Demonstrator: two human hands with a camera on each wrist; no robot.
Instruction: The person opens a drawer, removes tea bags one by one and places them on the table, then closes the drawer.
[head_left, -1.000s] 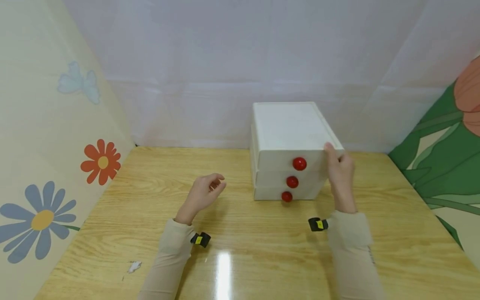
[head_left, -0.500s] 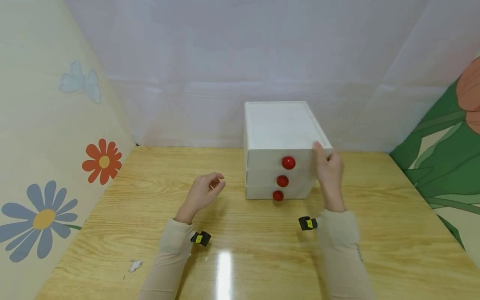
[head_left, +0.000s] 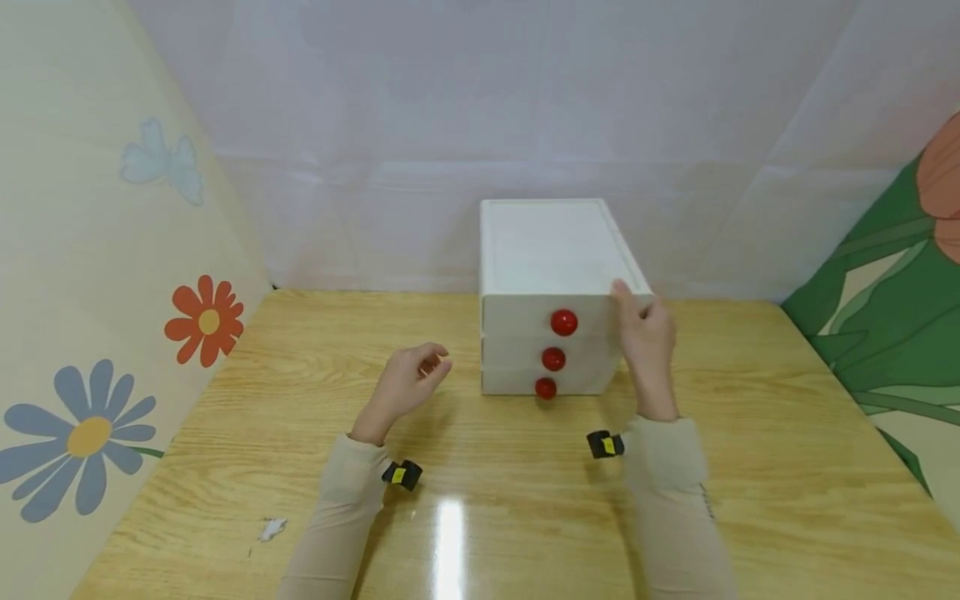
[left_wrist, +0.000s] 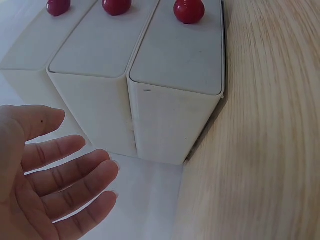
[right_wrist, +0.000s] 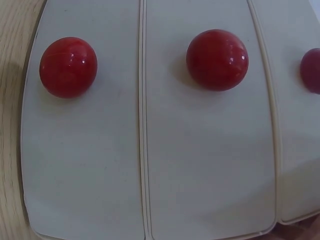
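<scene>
A white three-drawer cabinet point(head_left: 558, 246) stands upright on the wooden table, its drawers closed and a round red knob on each front. My right hand point(head_left: 649, 342) grips its front right top corner, the thumb at the top edge and the other fingers along the right side, mostly hidden. In the right wrist view the drawer fronts with their red knobs point(right_wrist: 217, 60) fill the picture. My left hand point(head_left: 402, 383) is held to the left of the cabinet, apart from it, fingers loosely bent around nothing. The left wrist view shows that hand point(left_wrist: 65, 185) beside the cabinet's left side point(left_wrist: 165, 120).
A pale cloth backdrop point(head_left: 375, 125) hangs behind the wooden table point(head_left: 495, 517). Painted panels with flowers flank it left point(head_left: 67, 250) and right point(head_left: 900, 350). A small white worn patch point(head_left: 272, 529) marks the tabletop at the front left.
The cabinet has slid to the left and turned slightly, my right hand moving along with it on its corner. My left hand has stayed in place.
</scene>
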